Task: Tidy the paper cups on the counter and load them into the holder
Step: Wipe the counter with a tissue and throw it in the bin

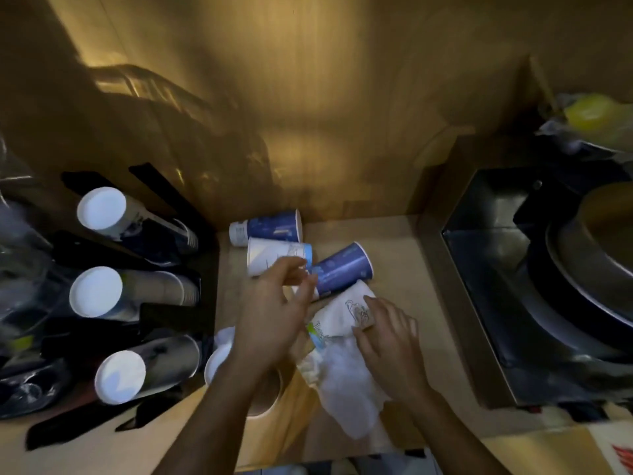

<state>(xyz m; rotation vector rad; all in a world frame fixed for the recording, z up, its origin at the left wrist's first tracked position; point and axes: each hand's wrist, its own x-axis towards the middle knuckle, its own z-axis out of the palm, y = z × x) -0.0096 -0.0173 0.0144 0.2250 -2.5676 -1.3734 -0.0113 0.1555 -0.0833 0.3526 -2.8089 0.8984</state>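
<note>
Several paper cups lie on their sides on the wooden counter [394,255]: a blue cup [270,226] at the back, a white cup [270,253] in front of it, and another blue cup [342,269] to the right. My left hand [274,310] hovers over them with fingers apart, holding nothing. My right hand [387,341] rests on a white printed cup [339,315] lying nearest me. The black cup holder [161,313] stands at the left with three stacks of cups, top [102,212], middle [97,291] and bottom [121,375].
A crumpled white plastic wrapper [349,389] lies under my right wrist. More cups [219,361] sit near the holder under my left arm. A metal sink [513,275] with a round pan [596,241] is at the right. A wooden wall rises behind.
</note>
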